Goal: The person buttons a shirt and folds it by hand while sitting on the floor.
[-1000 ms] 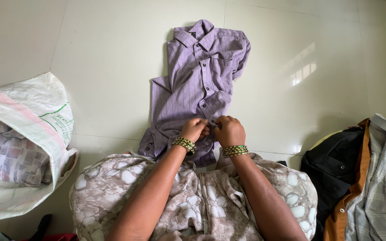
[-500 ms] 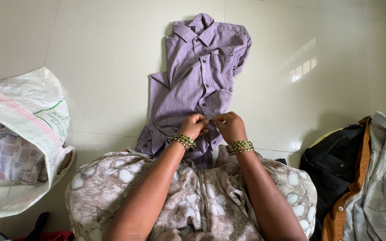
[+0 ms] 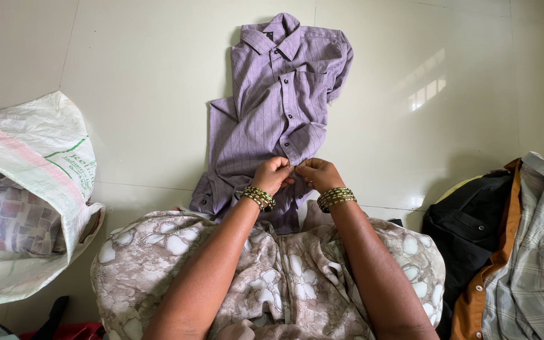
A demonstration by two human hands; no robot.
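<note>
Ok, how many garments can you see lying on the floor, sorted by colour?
Purple striped shirt, pinched by the left hand and right hand: 1
Black garment: 1
Orange-brown garment: 1
Grey plaid shirt: 1
Total: 4

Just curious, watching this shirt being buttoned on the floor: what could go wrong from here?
The shirt lies rumpled, so the front edges may be misaligned and a button could go into the wrong hole. Both hands, left and right, pinch one small spot; a pull might bunch the cloth further.
</note>
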